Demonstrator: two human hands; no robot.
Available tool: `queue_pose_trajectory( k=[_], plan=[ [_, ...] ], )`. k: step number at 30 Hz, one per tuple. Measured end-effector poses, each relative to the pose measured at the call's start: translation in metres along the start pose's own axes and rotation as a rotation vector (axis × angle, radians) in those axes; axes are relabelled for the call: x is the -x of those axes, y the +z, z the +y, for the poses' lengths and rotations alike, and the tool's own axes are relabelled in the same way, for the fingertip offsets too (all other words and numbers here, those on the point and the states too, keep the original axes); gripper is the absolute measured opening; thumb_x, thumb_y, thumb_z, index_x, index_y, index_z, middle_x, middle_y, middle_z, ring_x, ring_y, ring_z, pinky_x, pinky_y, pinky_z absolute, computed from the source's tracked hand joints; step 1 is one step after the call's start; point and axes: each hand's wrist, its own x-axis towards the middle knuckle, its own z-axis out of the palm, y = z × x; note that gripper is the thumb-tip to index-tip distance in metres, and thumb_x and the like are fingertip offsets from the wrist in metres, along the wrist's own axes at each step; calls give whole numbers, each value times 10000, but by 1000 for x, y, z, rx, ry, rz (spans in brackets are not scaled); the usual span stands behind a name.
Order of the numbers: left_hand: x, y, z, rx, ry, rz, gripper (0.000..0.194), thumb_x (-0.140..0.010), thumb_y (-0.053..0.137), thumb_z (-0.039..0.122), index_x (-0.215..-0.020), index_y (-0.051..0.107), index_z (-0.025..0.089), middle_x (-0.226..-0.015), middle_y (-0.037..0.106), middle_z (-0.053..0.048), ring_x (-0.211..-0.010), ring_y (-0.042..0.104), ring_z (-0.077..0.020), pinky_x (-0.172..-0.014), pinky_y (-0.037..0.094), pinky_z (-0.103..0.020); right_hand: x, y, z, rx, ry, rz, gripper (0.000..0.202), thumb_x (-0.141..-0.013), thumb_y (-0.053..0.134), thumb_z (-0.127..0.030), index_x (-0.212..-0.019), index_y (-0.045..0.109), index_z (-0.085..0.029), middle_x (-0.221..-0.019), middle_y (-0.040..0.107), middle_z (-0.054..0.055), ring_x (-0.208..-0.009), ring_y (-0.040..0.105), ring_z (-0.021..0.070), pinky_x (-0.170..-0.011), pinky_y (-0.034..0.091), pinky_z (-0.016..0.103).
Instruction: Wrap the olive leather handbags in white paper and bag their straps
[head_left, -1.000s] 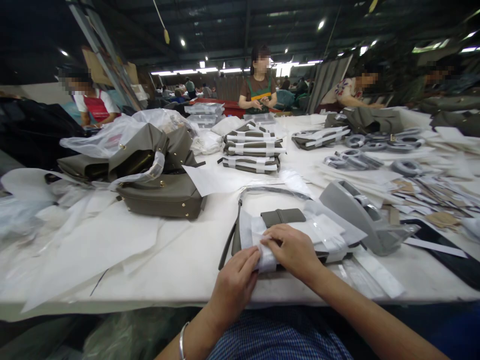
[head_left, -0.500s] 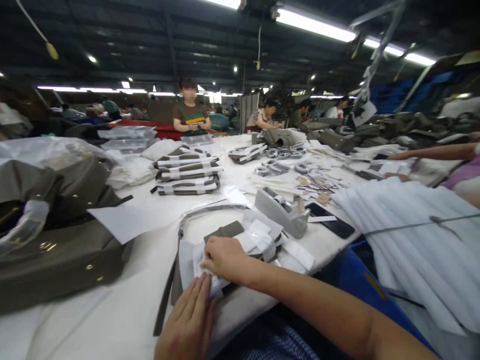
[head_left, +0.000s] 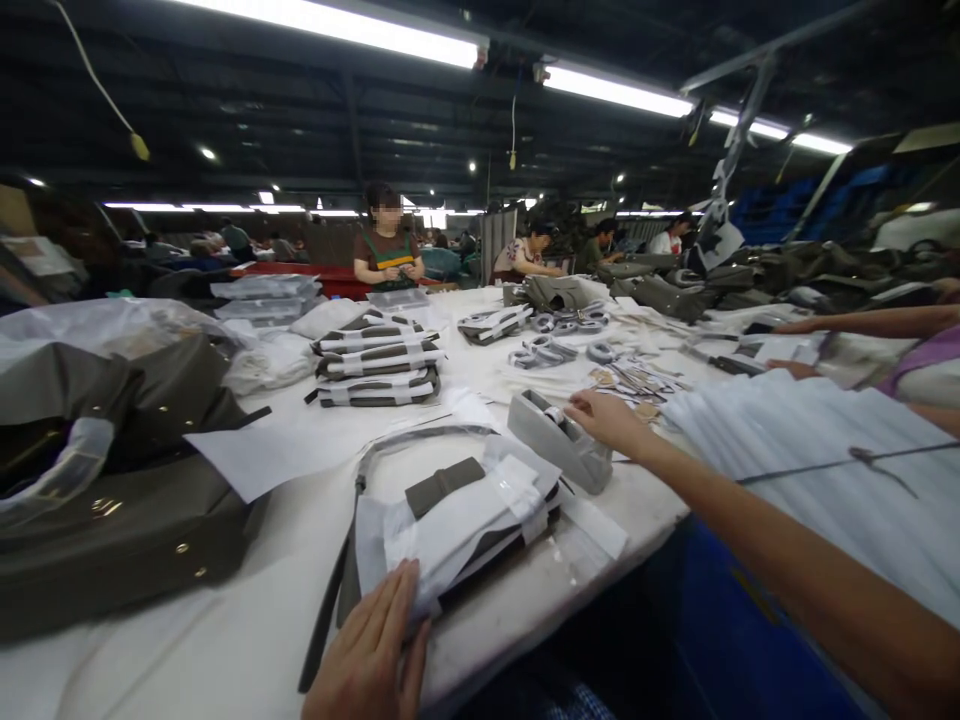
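Note:
A folded dark olive bag (head_left: 444,487) lies in front of me, partly wrapped in white paper (head_left: 465,525) with clear tape across it. Its strap (head_left: 358,500) loops out to the left and behind. My left hand (head_left: 375,635) rests flat on the near left corner of the wrapping, fingers stretched out and close together. Over the grey tape dispenser (head_left: 551,440), just behind the bag, my right hand (head_left: 606,418) has its fingers bent together at the top. Whatever is between those fingertips is hidden. White strips of paper (head_left: 592,525) lie right of the bag.
A large olive bag (head_left: 150,500) fills the left side, beside a white sheet (head_left: 262,455). Wrapped bundles (head_left: 379,365) are stacked behind. Tape rolls (head_left: 544,352) and tags (head_left: 630,378) lie farther back. White foam sheets (head_left: 817,470) stand right; a co-worker's arm (head_left: 862,322) reaches in there.
My right hand has left the wrapping and moved right and away to the tape dispenser. My left hand stays on the near corner. The phone is now out of sight.

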Motion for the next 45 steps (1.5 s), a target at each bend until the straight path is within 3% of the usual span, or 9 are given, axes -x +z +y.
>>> queue_pose_trajectory(
  k=[4,10,17,23,26,31,35,39,45],
  plan=[
    [1,0,-1,30,-6,-5,626,-968,491,242,-1549,279,143,-1279,678,-82,-1059,695,-226,-908,555,-317,-19,-8,23,-136,209,-281,335,-880,645,-374,-630,681,-155,-696,743,101,-667,713,211,-686,578,302],
    [4,1,-4,45,-8,-38,650,-954,525,236,-1551,278,158,-1312,659,-75,-1088,687,-232,-915,568,-325,-33,-13,29,-362,341,-477,321,-761,794,-405,-671,676,-120,-746,755,122,-677,712,173,-717,609,257],
    [4,2,-6,33,32,-29,628,-960,508,216,-1538,291,99,-1301,663,-88,-1098,678,-211,-945,539,-308,-23,-38,26,-517,336,-430,286,-788,778,-399,-804,698,-125,-849,753,118,-710,702,151,-708,617,259],
    [3,0,-2,16,-7,-22,597,-976,483,234,-1533,308,109,-1303,662,-85,-1093,677,-213,-948,530,-325,24,-70,32,-592,325,-340,327,-797,761,-455,-919,727,-154,-1023,741,117,-777,695,134,-714,600,208],
    [4,2,-2,30,-12,-43,597,-979,478,253,-1534,308,115,-1307,660,-82,-1093,678,-220,-936,534,-331,51,-65,46,-567,339,-313,416,-719,805,-521,-907,738,-156,-1012,746,128,-827,707,175,-751,604,249],
    [0,1,-3,40,-4,-11,575,-981,472,280,-1520,349,122,-1275,681,-77,-1044,697,-218,-923,537,-322,70,-25,79,-517,351,-211,495,-679,788,-605,-879,730,-156,-958,751,129,-810,702,176,-733,588,264],
    [-2,-3,-2,51,-15,4,572,-981,476,291,-1520,356,141,-1265,687,-71,-1026,703,-220,-916,538,-316,66,1,98,-475,301,-140,517,-651,777,-632,-841,715,-155,-833,742,103,-731,686,178,-691,568,283],
    [2,-3,0,70,-68,-28,556,-970,504,293,-1495,397,144,-1279,677,-78,-1051,691,-226,-927,531,-316,76,-1,98,-404,220,-107,519,-636,775,-637,-845,726,-164,-779,734,83,-721,672,206,-711,547,315],
    [0,-6,5,104,-98,-75,409,-964,493,274,-1339,553,123,-1276,672,-104,-1122,656,-244,-959,536,-357,101,-19,31,-127,-218,-279,333,-859,622,-534,-909,758,-235,-943,754,71,-910,670,258,-872,502,351]
  ],
)
